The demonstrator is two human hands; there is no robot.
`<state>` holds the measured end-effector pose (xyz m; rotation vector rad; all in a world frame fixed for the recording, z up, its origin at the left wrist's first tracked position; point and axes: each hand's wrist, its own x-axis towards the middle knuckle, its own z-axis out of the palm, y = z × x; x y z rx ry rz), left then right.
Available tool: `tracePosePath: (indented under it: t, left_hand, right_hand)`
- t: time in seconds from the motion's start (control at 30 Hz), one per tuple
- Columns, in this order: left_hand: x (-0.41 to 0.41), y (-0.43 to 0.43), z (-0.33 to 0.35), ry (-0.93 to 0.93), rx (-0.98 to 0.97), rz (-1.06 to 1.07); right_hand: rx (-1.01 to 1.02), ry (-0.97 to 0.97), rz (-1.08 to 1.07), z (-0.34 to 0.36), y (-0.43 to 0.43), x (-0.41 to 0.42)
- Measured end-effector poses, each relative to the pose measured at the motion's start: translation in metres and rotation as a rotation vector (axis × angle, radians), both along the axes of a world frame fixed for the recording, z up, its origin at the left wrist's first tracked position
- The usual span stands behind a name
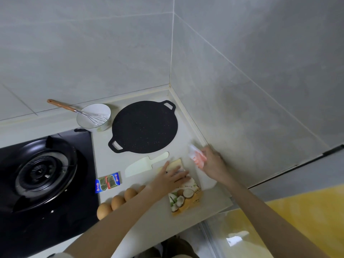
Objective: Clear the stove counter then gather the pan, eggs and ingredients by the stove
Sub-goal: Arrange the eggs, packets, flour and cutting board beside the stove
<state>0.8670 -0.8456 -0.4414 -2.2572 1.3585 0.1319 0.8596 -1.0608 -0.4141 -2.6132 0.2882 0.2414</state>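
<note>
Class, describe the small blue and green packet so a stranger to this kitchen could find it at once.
Start at the black gas stove on the left. At its right edge, on the pale counter, a small flat packet lies just beyond the row of brown eggs. Nothing else nearby is blue and green.

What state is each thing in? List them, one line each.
pan: flat on counter, empty.
bowl: upright, holds whisk.
whisk: leaning on bowl rim.
burner: no flame visible.
eggs: whole, in a row.
coconut packet: lying flat.
left hand: fingers straight, resting on coconut packet.
right hand: grips red-white pouch.
</note>
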Motion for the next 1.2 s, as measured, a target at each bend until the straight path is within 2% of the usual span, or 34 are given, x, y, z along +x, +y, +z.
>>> tracePosePath:
  t: [0.17,0.27,0.33,0.43,0.5,0.57,0.67,0.87,1.0,1.2]
  left_hand:
    - [-0.004,0.014,0.008,0.008,-0.004,0.117]
    - [-0.013,0.010,0.020,0.129,-0.064,0.252]
    - [-0.019,0.005,0.028,0.198,-0.191,0.285]
    - [-0.027,-0.006,0.028,0.375,-0.223,0.413]
    - [-0.035,-0.014,0.021,0.442,-0.254,0.509]
    - [-0.037,-0.017,0.008,0.467,-0.260,0.582]
    - [-0.034,-0.015,0.000,0.439,-0.227,0.597]
    - [-0.025,-0.012,-0.009,0.444,-0.189,0.543]
    - [-0.023,-0.010,-0.011,0.454,-0.175,0.518]
    - [-0.022,-0.009,0.000,0.421,-0.188,0.507]
  right_hand:
    - [0.074,0.074,-0.003,-0.014,0.010,0.003]
    - [-0.114,-0.012,0.018,-0.015,0.016,-0.003]
    - [-0.295,-0.089,0.127,-0.014,0.018,-0.009]
    - [-0.445,-0.198,0.285,-0.017,0.019,-0.014]
    - [-0.393,-0.163,0.304,-0.021,0.021,-0.016]
    - [-0.294,-0.108,0.213,-0.024,0.023,-0.017]
    - [-0.261,-0.087,0.157,-0.032,0.020,-0.017]
    - [-0.271,-0.035,0.287,-0.045,0.011,-0.017]
    - [-0.325,-0.096,0.337,-0.036,0.013,-0.012]
    - [-0.462,-0.275,0.250,-0.012,0.009,-0.001]
